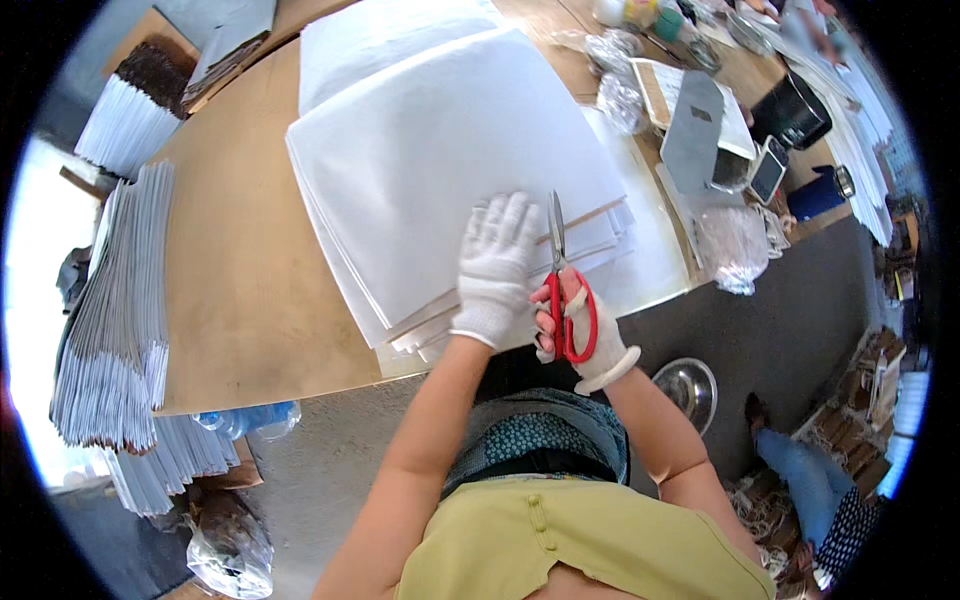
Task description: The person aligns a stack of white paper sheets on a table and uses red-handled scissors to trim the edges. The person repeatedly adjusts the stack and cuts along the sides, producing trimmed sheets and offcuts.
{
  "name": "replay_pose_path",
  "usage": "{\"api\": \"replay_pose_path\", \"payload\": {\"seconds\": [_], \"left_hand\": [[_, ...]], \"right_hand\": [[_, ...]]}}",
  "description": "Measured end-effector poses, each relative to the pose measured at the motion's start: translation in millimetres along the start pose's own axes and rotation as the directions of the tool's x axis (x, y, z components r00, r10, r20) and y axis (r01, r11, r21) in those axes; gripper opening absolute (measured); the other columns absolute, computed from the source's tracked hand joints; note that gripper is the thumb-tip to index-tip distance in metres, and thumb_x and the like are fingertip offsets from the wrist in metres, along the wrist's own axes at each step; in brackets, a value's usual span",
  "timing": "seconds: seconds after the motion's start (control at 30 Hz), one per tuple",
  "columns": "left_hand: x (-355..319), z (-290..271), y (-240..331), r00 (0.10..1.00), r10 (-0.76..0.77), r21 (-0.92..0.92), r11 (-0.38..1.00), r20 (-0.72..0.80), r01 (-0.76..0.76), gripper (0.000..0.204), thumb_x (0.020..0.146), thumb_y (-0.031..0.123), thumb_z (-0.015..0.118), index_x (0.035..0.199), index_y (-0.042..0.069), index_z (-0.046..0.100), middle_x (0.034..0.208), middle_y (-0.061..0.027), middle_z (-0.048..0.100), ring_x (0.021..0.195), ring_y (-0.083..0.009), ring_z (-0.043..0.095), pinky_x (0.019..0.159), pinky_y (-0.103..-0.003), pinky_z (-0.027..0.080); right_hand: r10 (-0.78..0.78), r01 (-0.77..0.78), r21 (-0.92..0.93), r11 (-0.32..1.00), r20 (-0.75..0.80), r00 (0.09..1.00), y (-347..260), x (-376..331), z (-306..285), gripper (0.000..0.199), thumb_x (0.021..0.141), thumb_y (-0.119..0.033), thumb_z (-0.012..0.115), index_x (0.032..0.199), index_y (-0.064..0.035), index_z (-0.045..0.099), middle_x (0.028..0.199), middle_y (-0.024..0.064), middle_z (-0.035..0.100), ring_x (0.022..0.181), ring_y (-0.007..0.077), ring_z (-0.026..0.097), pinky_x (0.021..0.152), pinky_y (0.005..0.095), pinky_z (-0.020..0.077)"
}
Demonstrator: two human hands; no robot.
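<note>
pointing straight away, the scissors (562,285) sit gripped in the right hand (580,330); left hand (495,270) presses flat on paper stack (440,150).

Bright, even daylight; blown-out white glare at the left edge of the frame. Soft, faint shadows only. Sharp in the centre, smeared toward the rim. Strong fisheye bending of straight edges, black vignette filling all four corners.

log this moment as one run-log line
left hand: gloved, flat on white sheet stack | right hand: gloved, holding red-handled scissors, blades at stack's near edge | surface: brown table
</note>
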State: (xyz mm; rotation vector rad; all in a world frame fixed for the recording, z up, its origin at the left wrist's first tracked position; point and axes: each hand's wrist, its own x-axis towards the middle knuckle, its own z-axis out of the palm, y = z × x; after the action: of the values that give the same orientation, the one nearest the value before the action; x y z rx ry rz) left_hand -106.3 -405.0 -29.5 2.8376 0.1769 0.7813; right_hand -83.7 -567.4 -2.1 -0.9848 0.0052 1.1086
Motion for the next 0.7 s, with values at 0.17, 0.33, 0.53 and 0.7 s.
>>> {"api": "replay_pose_path", "payload": {"seconds": [0.17,0.33,0.53,0.7], "left_hand": [[-1,-36,-10,0.973,-0.231,-0.158,0.961,-0.005,0.227,0.035,0.076,0.029,0.072,0.103,0.009,0.064,0.115,-0.0075,0.058,0.112,-0.0278,0.053,0.095,-0.043,0.040],[8,-45,3,0.975,-0.222,-0.037,0.974,0.020,0.222,0.031,0.076,0.029,0.072,0.099,0.011,0.063,0.099,-0.0081,0.058,0.099,-0.0283,0.055,0.086,-0.041,0.042],[17,-35,1,0.967,-0.255,0.056,0.966,0.020,0.254,0.026,0.079,0.025,0.068,0.101,0.012,0.061,0.095,-0.0085,0.059,0.092,-0.0296,0.057,0.079,-0.042,0.045],[14,-33,-6,0.955,-0.278,-0.005,0.960,0.100,0.280,0.028,0.082,0.020,0.067,0.108,0.013,0.062,0.104,-0.0090,0.059,0.098,-0.0309,0.056,0.085,-0.043,0.045]], "right_hand": [[0.126,-0.128,0.061,0.990,0.038,0.991,-16,-17,1,0.084,0.085,-0.078,0.038,0.104,0.0019,0.055,0.069,0.0069,0.052,0.057,0.0198,0.053,0.058,0.0329,0.0457],[0.188,-0.202,0.096,0.975,0.139,0.972,-19,1,-16,0.098,0.076,-0.088,0.035,0.103,0.0038,0.053,0.072,0.0086,0.053,0.058,0.0210,0.055,0.058,0.0330,0.0469],[0.130,-0.107,-0.156,0.982,0.149,0.980,-24,-16,-9,0.072,0.090,-0.070,0.039,0.103,-0.0011,0.055,0.071,0.0059,0.057,0.059,0.0176,0.058,0.058,0.0314,0.0507],[0.173,-0.170,-0.107,0.980,0.022,0.985,-32,-24,-48,0.058,0.095,-0.059,0.044,0.098,-0.0018,0.056,0.063,0.0055,0.056,0.055,0.0170,0.055,0.052,0.0307,0.0479]]}}
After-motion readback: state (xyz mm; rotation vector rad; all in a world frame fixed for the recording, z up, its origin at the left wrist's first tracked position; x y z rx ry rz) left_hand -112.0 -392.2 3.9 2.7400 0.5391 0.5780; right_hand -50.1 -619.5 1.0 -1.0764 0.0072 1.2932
